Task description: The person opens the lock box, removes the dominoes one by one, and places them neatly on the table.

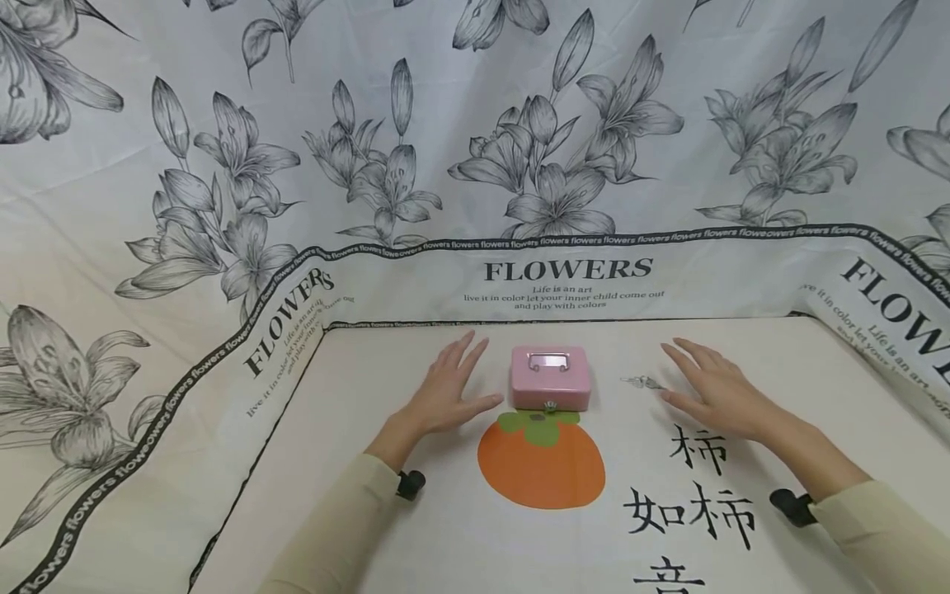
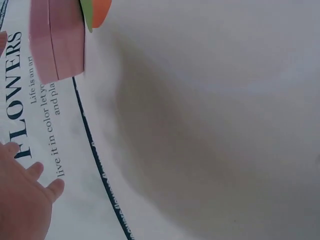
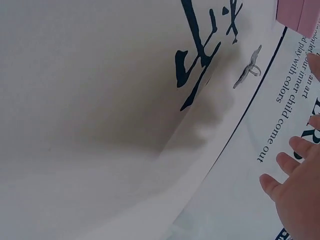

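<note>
A pink metal cash box [image 1: 551,381] with a silver handle on its closed lid and a round lock [image 1: 550,406] in front stands on the table. My left hand [image 1: 449,391] hovers just left of it, fingers spread and holding nothing. To the right of the box lies a small ring of silver keys [image 1: 642,382], which also shows in the right wrist view as keys [image 3: 248,68] on a ring. My right hand [image 1: 718,391] is over the table beside the keys, thumb near them, fingers apart and grasping nothing.
The white table cover [image 1: 416,536] bears an orange persimmon print [image 1: 542,466] in front of the box and black characters [image 1: 690,516] at the right. A flower-patterned cloth [image 1: 416,165] with printed lettering rises behind and at both sides.
</note>
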Action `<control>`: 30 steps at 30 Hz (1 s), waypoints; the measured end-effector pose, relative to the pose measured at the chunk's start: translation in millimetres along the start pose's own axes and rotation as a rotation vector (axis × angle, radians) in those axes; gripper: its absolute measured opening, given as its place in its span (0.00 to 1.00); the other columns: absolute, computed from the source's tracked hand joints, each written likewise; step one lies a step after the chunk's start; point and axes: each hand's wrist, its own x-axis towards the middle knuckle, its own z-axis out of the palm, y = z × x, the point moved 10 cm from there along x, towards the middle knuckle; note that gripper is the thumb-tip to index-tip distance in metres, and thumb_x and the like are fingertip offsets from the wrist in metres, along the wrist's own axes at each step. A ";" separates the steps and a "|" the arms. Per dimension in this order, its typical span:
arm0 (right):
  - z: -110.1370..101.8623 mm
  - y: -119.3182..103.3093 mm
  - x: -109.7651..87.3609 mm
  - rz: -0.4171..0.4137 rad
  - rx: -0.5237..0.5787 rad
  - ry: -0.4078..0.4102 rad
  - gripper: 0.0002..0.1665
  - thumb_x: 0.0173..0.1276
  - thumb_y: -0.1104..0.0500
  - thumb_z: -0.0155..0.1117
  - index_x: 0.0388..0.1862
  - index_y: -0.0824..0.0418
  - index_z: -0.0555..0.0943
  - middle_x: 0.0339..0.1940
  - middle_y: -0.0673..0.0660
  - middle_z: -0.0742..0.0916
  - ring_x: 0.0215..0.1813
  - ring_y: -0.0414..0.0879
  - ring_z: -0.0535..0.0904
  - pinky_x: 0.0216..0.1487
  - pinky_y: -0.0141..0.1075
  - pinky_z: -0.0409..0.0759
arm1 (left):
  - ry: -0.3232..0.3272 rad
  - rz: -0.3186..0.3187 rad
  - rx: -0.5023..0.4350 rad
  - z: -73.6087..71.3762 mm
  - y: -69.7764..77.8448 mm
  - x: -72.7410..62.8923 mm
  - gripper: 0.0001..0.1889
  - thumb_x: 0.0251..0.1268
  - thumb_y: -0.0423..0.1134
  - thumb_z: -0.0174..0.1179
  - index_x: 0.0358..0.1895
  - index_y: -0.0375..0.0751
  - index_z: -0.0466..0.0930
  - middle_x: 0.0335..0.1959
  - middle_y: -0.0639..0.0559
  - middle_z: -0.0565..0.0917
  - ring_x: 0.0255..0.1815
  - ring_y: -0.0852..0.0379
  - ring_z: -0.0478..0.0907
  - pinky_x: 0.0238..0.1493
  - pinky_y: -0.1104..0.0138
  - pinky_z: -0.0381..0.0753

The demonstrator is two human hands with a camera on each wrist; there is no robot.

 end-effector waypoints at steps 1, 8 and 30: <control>0.1 -0.7 0.9 0.003 0.007 0.000 0.46 0.75 0.48 0.64 0.79 0.69 0.58 0.77 0.75 0.61 0.74 0.77 0.56 0.66 0.73 0.55 | -0.007 -0.002 -0.024 0.6 0.8 0.3 0.50 0.66 0.71 0.55 0.84 0.63 0.40 0.85 0.55 0.40 0.84 0.45 0.44 0.76 0.40 0.50; 3.6 -3.2 5.5 0.023 0.078 -0.009 0.46 0.74 0.48 0.65 0.79 0.70 0.58 0.76 0.76 0.62 0.73 0.77 0.58 0.65 0.74 0.57 | -0.044 -0.021 -0.149 9.3 3.3 2.2 0.53 0.63 0.67 0.64 0.84 0.67 0.37 0.85 0.51 0.42 0.83 0.46 0.46 0.74 0.41 0.57; 28.9 8.5 12.7 0.118 0.292 -0.145 0.47 0.75 0.50 0.64 0.78 0.75 0.55 0.73 0.81 0.63 0.70 0.79 0.61 0.66 0.71 0.62 | -0.106 -0.048 -0.447 26.6 14.1 12.1 0.61 0.56 0.56 0.76 0.84 0.59 0.39 0.83 0.50 0.49 0.72 0.44 0.67 0.68 0.53 0.71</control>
